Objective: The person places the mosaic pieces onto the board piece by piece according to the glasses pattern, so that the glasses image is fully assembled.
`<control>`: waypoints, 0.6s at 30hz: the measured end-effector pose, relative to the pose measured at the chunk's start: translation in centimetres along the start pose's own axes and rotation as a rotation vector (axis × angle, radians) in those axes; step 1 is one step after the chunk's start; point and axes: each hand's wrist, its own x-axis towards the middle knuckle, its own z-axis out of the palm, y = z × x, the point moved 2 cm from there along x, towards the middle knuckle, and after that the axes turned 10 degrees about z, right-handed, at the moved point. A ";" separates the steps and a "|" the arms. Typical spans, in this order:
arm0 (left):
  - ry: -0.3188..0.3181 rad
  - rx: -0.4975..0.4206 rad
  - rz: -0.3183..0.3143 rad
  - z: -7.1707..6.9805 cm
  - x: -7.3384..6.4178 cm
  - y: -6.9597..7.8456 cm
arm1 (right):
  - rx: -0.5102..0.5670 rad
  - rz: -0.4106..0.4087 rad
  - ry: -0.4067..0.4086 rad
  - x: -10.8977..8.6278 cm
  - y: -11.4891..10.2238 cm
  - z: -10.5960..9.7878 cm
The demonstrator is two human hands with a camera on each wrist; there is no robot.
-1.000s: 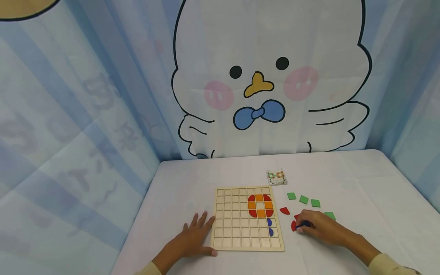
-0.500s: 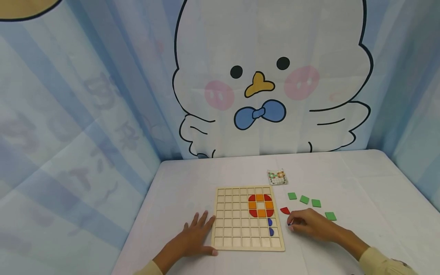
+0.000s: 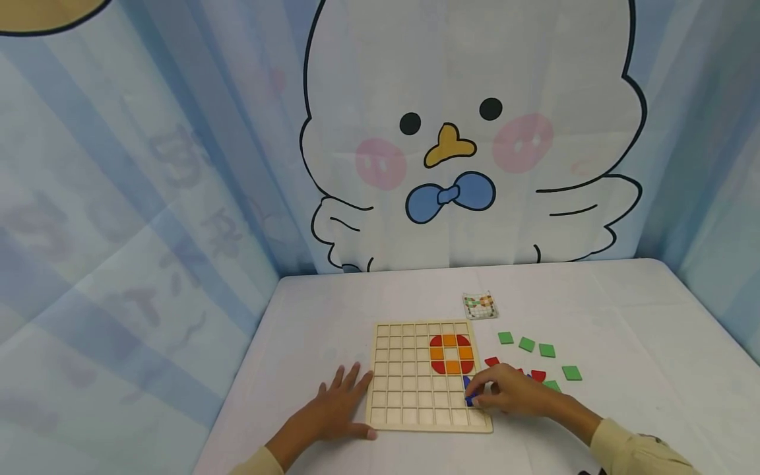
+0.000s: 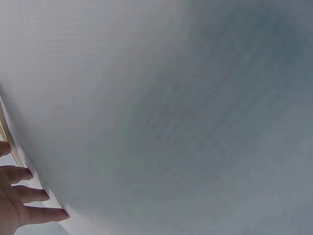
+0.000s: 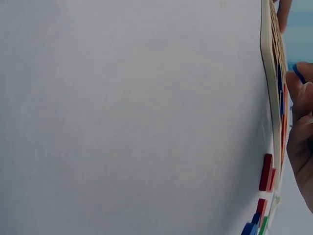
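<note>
A wooden grid board (image 3: 410, 399) lies on the table, with a ring of red and orange tiles (image 3: 449, 340) in its upper right squares. My left hand (image 3: 341, 410) lies spread at the board's left edge, fingertips and thumb at the frame. Over the board's lower right squares, my right hand (image 3: 505, 390) pinches a small blue tile (image 3: 470, 400) between thumb and fingers. In the right wrist view this blue tile (image 5: 299, 73) shows at the fingertips. Another blue tile (image 3: 466, 381) sits in the board, partly hidden by the fingers.
Several green square tiles (image 3: 526, 344) are scattered right of the board. Red tiles (image 3: 538, 375) lie near the right hand, some partly covered by it. A small pattern card (image 3: 479, 305) lies beyond the board's far right corner. A printed curtain (image 3: 451, 237) hangs behind the table.
My right hand has picked up a blue tile from the loose pieces and moved left with it over the board. My left hand stays in place.
</note>
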 end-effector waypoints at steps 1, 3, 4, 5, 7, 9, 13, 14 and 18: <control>0.001 -0.002 0.001 0.0 0.0 0.0 | -0.006 -0.003 -0.005 0.1 -0.2 0.2; 0.003 -0.005 0.000 0.0 0.0 0.0 | -0.020 -0.016 -0.013 0.2 -0.6 0.6; 0.003 -0.006 -0.001 0.0 0.0 0.0 | -0.023 -0.017 -0.018 0.3 -0.7 0.8; 0.002 -0.008 -0.004 -0.1 0.0 0.0 | -0.025 -0.020 -0.022 0.4 -0.9 1.0; -0.001 -0.014 -0.009 -0.1 0.0 0.1 | -0.027 -0.018 -0.031 0.5 -1.1 1.3; -0.004 -0.017 -0.013 -0.2 0.0 0.1 | -0.028 -0.006 -0.044 0.7 -1.3 1.6; -0.004 -0.015 -0.014 -0.3 0.0 0.2 | -0.033 0.025 -0.076 1.1 -1.4 2.1; -0.003 -0.014 -0.014 -0.3 -0.1 0.2 | -0.035 0.031 -0.084 1.2 -1.4 2.2; 0.003 -0.009 -0.009 -0.3 -0.1 0.2 | -0.071 0.025 -0.089 1.4 -1.7 2.3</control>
